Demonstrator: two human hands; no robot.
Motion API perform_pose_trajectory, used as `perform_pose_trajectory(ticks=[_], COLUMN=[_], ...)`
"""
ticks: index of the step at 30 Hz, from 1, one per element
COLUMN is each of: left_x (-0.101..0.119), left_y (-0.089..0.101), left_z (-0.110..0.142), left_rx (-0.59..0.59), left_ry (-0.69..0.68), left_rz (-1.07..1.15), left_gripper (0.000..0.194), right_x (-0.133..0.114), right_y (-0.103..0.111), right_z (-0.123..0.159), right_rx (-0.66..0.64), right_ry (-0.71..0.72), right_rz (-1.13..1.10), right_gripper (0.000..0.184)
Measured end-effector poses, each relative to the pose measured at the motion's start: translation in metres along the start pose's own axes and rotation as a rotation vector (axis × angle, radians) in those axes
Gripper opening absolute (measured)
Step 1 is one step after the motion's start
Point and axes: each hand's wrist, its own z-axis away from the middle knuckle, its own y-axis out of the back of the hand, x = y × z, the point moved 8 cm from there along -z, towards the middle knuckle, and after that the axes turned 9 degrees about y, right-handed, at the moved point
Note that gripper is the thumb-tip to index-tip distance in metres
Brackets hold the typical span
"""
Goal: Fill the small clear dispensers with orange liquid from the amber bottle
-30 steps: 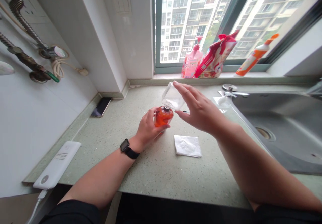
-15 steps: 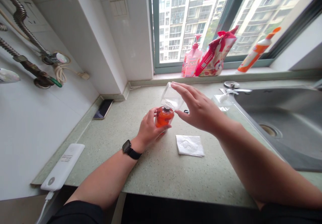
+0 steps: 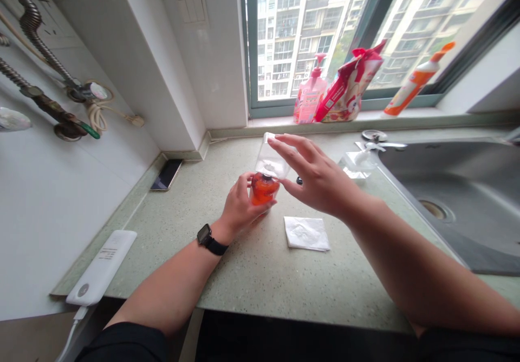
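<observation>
My left hand (image 3: 239, 206) is wrapped round a small bottle of orange-red liquid (image 3: 263, 188) standing on the green countertop (image 3: 252, 270). My right hand (image 3: 314, 178) holds a clear, empty-looking bottle (image 3: 271, 159) upside down, its neck resting on the mouth of the orange one. The right fingers stretch along the clear bottle's side with the thumb below it. A black watch sits on my left wrist.
A folded white tissue (image 3: 306, 233) lies just right of the bottles. A steel sink (image 3: 450, 188) fills the right side. On the windowsill stand a pink pump bottle (image 3: 311, 94), a red bag (image 3: 349, 88) and an orange bottle (image 3: 414, 83). A phone (image 3: 166, 174) and a white power bank (image 3: 101, 267) lie at left.
The clear bottle has tipped a little more upright over the orange one, and my right hand shifted slightly left with it. My left hand has kept its hold.
</observation>
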Motion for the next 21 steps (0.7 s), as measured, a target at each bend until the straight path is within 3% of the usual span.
perform_pose_trajectory(ticks=[21], left_x=[-0.010], left_y=[-0.006], left_z=[0.002], left_rx=[-0.011], left_ry=[0.044], left_rz=[-0.002], left_gripper=[0.081], right_x=[-0.005], right_y=[-0.005], right_z=[-0.001], right_rx=[-0.007], right_ry=[0.025], right_rz=[-0.021], right_gripper=[0.094])
